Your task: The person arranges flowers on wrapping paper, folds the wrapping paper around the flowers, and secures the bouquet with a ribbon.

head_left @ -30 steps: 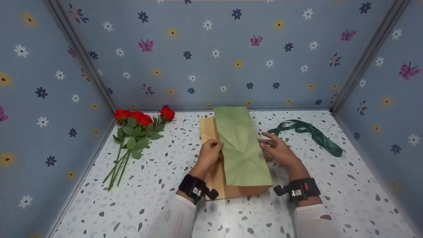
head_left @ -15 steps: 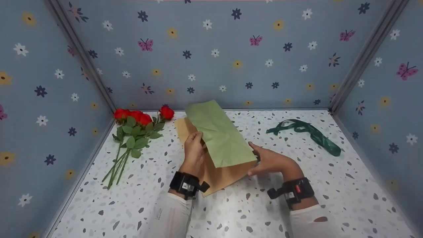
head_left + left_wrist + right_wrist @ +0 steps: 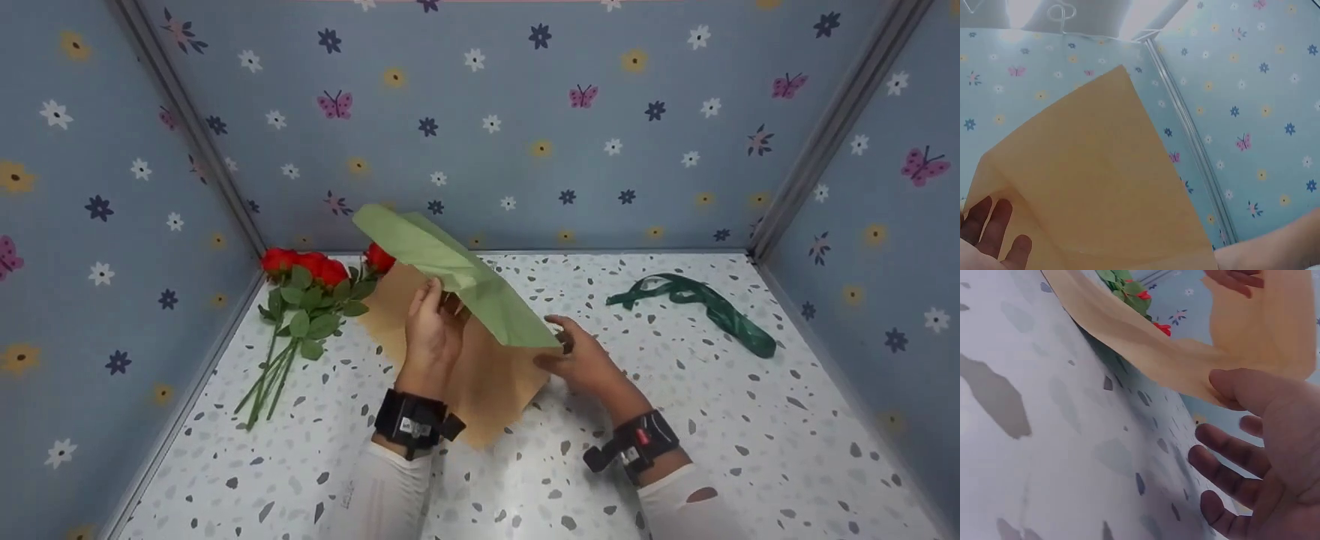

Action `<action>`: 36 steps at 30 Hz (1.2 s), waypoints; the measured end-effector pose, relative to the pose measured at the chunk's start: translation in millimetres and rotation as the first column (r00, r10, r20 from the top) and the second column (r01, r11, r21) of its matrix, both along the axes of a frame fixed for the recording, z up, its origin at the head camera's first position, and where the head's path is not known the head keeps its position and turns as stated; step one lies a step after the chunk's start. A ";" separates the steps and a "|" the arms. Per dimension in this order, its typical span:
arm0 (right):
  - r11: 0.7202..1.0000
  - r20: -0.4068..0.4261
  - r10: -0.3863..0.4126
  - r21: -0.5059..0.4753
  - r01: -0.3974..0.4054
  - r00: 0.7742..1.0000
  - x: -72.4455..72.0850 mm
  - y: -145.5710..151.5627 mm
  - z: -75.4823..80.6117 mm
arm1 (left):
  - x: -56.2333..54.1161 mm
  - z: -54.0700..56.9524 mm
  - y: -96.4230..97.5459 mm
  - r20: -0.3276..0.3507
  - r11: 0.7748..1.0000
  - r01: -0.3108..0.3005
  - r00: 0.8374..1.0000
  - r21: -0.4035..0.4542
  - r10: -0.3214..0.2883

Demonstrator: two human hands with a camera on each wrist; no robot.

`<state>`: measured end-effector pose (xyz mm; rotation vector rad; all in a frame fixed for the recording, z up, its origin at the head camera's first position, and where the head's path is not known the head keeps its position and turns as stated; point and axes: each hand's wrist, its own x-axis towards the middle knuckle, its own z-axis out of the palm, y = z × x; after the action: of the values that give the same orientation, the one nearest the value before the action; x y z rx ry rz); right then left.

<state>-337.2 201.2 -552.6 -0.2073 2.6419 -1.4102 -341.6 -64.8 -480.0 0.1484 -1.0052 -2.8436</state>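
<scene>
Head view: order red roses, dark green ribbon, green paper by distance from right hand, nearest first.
1. Green paper: at the right hand, extending left.
2. Dark green ribbon: beyond the hand, rightward.
3. Red roses: far left.

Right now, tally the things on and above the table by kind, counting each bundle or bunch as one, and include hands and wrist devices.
Green-and-brown paper bundle: 1
Rose bunch: 1
Green ribbon bundle: 1
Hands: 2
Black wrist devices: 2
Total: 7
</scene>
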 end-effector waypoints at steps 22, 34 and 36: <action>0.925 -0.965 -0.241 -0.195 0.327 0.105 9.6 51.4 44.8 | -5.1 7.2 -28.1 0.096 0.993 0.018 0.995 -0.115 -0.007; 0.947 -0.931 0.170 0.245 0.208 0.322 36.9 26.6 93.8 | -23.7 -37.2 -79.4 0.351 0.860 0.115 0.933 -0.498 0.079; 0.922 -0.843 0.265 0.364 0.134 0.467 34.3 29.2 87.7 | -23.7 -45.7 -88.0 0.372 0.809 0.121 0.920 -0.576 0.127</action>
<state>-302.9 230.4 -464.8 -1.3310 3.5664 -0.7601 -365.3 -152.8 -525.8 0.6751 -1.9138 -2.3803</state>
